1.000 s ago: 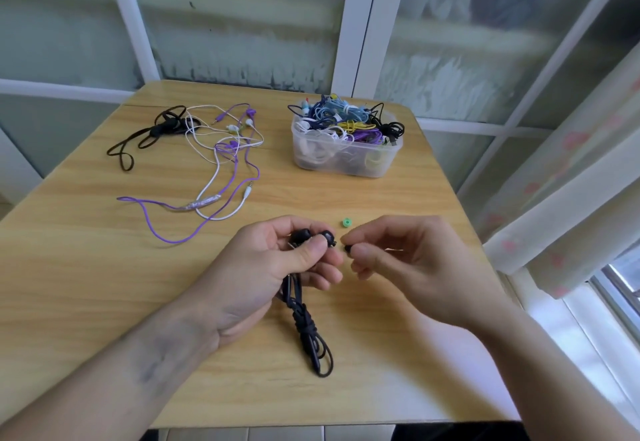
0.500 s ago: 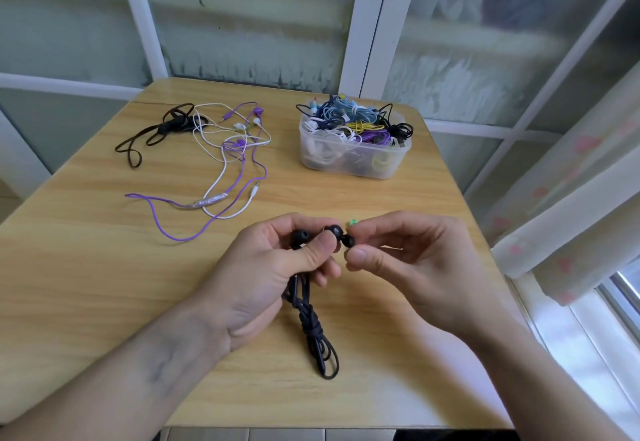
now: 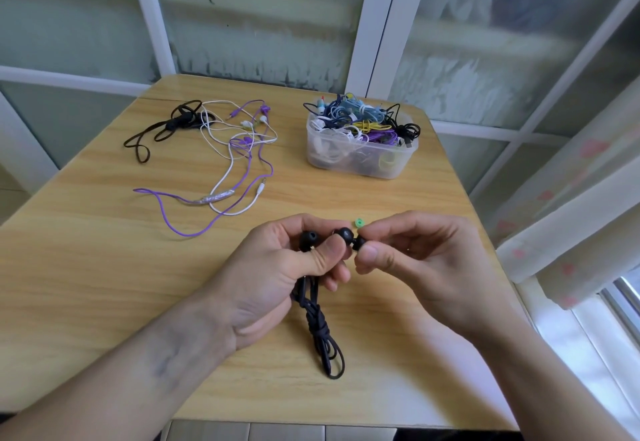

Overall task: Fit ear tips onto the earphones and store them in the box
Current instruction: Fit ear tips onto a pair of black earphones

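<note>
Left hand (image 3: 277, 277) grips the black wired earphones (image 3: 341, 234), their bundled cable hanging to the light wooden bench (image 3: 104, 267); right hand (image 3: 426, 260) pinches a small black ear tip (image 3: 360, 242) against one earbud. Beyond: a green ear tip (image 3: 360, 222) and a clear plastic box (image 3: 362, 160) of coiled earphones

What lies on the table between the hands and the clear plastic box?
Only a small green ear tip, just beyond the right hand; otherwise bare wooden table, in the head view.

Looks like a home room — small wooden table (image 3: 104, 267) pushed against frosted windows (image 3: 259, 14), patterned curtain (image 3: 571, 225) at its right edge.
</note>
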Demonstrator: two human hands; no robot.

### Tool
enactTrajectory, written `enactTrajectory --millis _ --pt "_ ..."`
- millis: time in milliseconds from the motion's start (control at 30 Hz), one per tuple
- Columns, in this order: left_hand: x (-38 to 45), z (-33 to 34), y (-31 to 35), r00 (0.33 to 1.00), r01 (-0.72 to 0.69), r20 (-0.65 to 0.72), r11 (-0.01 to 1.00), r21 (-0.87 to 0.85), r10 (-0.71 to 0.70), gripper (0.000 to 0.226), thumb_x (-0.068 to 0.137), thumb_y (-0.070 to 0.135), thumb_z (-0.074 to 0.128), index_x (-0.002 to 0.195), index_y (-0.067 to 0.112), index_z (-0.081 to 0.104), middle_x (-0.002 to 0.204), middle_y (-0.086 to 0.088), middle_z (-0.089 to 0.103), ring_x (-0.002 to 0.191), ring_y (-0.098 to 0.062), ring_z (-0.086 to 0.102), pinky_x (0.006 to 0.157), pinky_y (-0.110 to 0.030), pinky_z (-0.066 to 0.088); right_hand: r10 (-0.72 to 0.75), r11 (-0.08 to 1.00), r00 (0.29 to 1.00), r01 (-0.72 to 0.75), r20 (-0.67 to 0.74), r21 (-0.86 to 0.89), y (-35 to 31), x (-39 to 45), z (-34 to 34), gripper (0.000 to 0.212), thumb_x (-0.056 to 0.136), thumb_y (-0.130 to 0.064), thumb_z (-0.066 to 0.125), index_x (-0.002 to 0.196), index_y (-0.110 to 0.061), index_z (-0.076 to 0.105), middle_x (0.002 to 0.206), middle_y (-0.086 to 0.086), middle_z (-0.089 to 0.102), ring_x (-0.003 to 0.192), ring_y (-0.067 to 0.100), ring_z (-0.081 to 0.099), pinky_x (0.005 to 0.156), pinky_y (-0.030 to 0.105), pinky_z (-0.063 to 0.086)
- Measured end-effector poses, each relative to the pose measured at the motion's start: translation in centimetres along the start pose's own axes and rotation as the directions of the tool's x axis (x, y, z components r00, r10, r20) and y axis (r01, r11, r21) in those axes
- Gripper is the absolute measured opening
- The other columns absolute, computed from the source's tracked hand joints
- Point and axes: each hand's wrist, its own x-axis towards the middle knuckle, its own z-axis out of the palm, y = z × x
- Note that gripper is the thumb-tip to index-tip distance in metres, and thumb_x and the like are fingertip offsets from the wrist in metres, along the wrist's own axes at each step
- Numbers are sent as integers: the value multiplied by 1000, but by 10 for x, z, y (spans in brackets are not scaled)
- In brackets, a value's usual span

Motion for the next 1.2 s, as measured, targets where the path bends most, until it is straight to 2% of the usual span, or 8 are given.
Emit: enactTrajectory --millis 133,300,600,800,900,1000,1100,1200 --pt "0 0 0 1000 25 9 999 -33 -25 18 69 8 67 86 5 69 71 -12 62 57 -18 56 54 -23 47 9 999 998 -12 63 41 1 0 -3 16 74 -10 73 89 -5 77 78 14 75 71 25 71 72 29 57" --pt "-1 0 0 999 40 27 998 -38 -39 13 67 8 68 80 8 72 70 -13 59 57 -18 54 51 -22 45 1 999 999 -4 55 44 5 0 -1 10 78 -6 71 87 -2 72 72 15 72 67 26 69 70 31 57" --pt "-1 -1 -1 995 98 46 991 -96 -94 11 68 6 66 78 6 69 66 -11 59 52 -15 55 46 -19 41 -10 996 997 3 79 88 11 1 1 9 81 -13 72 87 -7 72 74 15 72 69 28 68 72 36 57" --pt "0 -5 -2 983 150 121 981 -122 -135 3 71 6 68 71 8 70 64 -10 60 50 -13 55 37 -14 27 -15 995 995 5 103 96 10 -1 3 7 81 -9 71 85 -4 72 74 14 73 67 28 70 70 34 58" --pt "1 -4 -2 983 151 120 982 -110 -137 13 72 3 62 66 13 69 63 -10 59 48 -13 52 37 -15 18 31 987 995 -45 91 152 11 -3 5 8 80 -8 70 84 -1 72 74 17 72 66 28 69 68 34 57" --pt "0 -3 -1 984 145 114 987 -70 -136 21 74 0 69 61 16 66 64 -11 59 47 -13 52 36 -15 16 81 975 992 -99 95 198 14 -3 6 11 78 -10 70 85 -1 74 74 19 71 66 28 67 67 32 56" --pt "-1 -3 -1 983 150 115 987 -50 -143 16 69 5 72 61 17 66 64 -11 60 47 -13 52 34 -13 17 77 983 992 -92 96 162 17 -3 5 10 76 -11 73 83 -6 76 75 20 72 66 30 69 68 35 57" --pt "0 -4 -2 976 199 107 977 -74 -191 18 72 3 64 59 16 65 64 -9 59 46 -13 51 32 -12 17 -30 999 998 28 48 35 16 -1 4 9 73 -15 78 81 -12 78 77 15 74 68 32 71 70 40 60"
